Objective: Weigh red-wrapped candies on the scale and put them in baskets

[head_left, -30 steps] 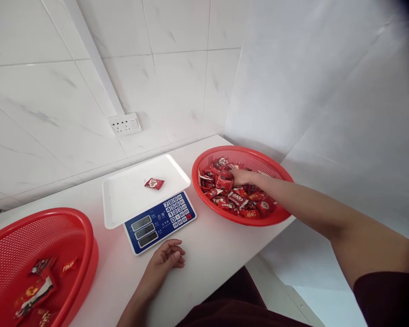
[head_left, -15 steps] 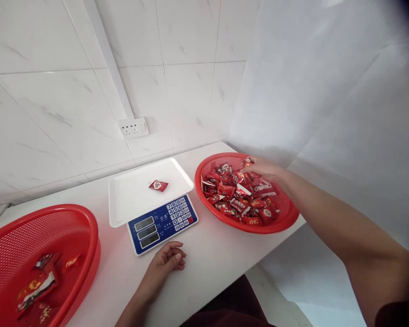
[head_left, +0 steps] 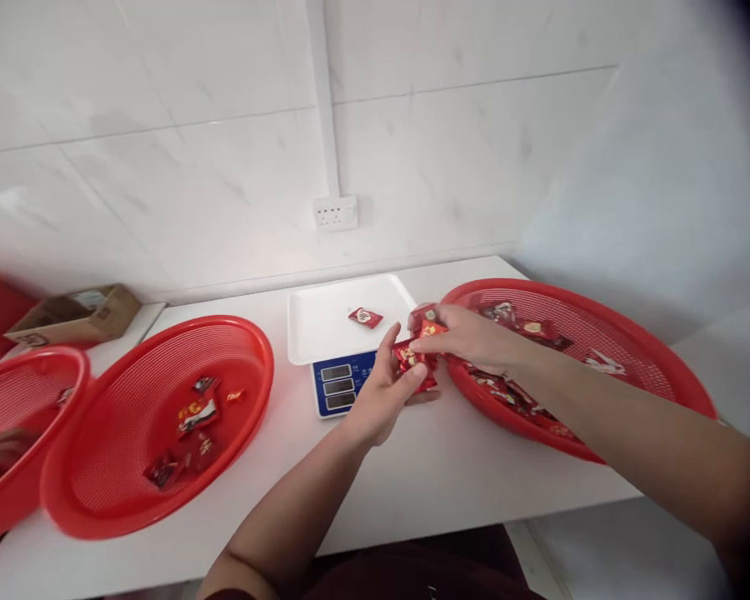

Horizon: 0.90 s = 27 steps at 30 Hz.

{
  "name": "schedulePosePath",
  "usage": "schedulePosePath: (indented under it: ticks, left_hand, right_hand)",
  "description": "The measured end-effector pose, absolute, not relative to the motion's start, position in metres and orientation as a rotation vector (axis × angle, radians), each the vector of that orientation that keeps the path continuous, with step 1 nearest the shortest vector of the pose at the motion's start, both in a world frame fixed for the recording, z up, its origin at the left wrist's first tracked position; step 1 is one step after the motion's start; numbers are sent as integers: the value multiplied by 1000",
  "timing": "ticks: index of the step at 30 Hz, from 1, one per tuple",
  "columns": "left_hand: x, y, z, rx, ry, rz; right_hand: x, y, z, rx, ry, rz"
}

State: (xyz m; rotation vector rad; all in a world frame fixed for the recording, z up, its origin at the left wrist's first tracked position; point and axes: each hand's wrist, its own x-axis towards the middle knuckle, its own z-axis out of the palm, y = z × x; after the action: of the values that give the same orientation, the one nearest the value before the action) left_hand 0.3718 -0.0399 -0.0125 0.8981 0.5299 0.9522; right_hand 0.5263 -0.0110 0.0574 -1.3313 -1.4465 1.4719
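Observation:
In front of me my two hands meet above the table, beside the scale. My left hand [head_left: 381,392] is curled around several small red snack packets [head_left: 406,357]. My right hand [head_left: 472,337] grips more red packets [head_left: 433,327] against them, its fingers partly hidden. One red packet [head_left: 366,317] lies on the white weighing tray [head_left: 316,325] of the scale. My left hand covers part of the scale's blue panel [head_left: 337,387]. Under my right forearm stands a red mesh basket [head_left: 637,354] with many packets; the arm hides some of them.
Left of the scale, a red basket [head_left: 112,433] holds several packets. Farther left is another red basket [head_left: 68,367], with another person's blurred hand [head_left: 3,450] inside. A cardboard box [head_left: 109,315] sits behind them. A power socket [head_left: 336,214] is on the tiled wall.
My right hand has left the right basket with packets and come to my left hand, which rose from the table and now holds packets. The view has swung left.

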Motion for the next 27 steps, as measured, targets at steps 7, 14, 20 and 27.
schedulePosePath:
  ticks: [7, 14, 20, 27]
  left_hand:
    - [329, -27, -24, 746, 760, 1158]
    - [309, -34, -49, 671, 756, 1108]
    - [307, -47, -71, 807, 660, 734]
    - [311, -48, -84, 787, 621, 663]
  right_hand:
    - [478, 14, 42, -1169, -1460, 1664]
    - [449, 57, 24, -1397, -1676, 1350]
    - [447, 74, 30, -1631, -2042, 989]
    - [446, 78, 44, -1545, -1659, 1383]
